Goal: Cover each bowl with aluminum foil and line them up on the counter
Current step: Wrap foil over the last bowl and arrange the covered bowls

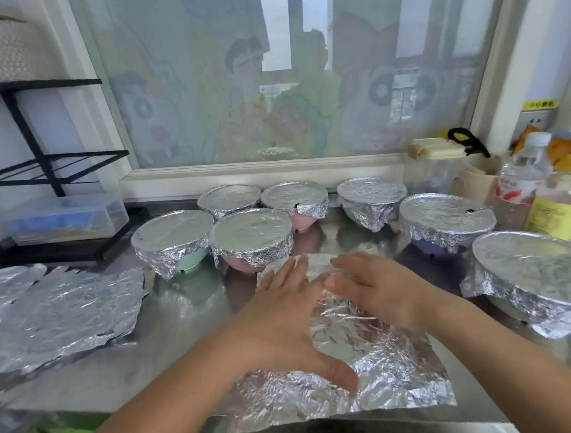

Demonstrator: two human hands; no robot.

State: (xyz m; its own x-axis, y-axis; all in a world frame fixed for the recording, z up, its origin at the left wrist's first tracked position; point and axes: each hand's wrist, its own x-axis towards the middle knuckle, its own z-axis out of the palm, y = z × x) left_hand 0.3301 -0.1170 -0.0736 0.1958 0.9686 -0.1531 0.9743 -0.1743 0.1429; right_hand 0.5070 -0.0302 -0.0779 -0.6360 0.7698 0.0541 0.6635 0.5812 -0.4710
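Observation:
A crinkled sheet of aluminum foil [384, 355] lies draped over a bowl at the front middle of the steel counter [189, 312]; the bowl under it is hidden. My left hand [285, 319] presses flat on the foil's left side, fingers straight, thumb spread toward me. My right hand [375, 284] rests flat on the foil's top right, fingers pointing left. Behind them stand several foil-covered bowls, among them a green one [173, 242], a pink one [252, 243] and a purple one [445, 227]. A larger covered bowl [541, 271] sits at the right.
Loose foil sheets [56, 313] lie on the counter's left. A black wire rack [45, 173] holding a clear plastic box [69, 219] stands at back left. Bottles [556, 205] and a jar [440, 166] crowd the back right corner. A window runs behind the bowls.

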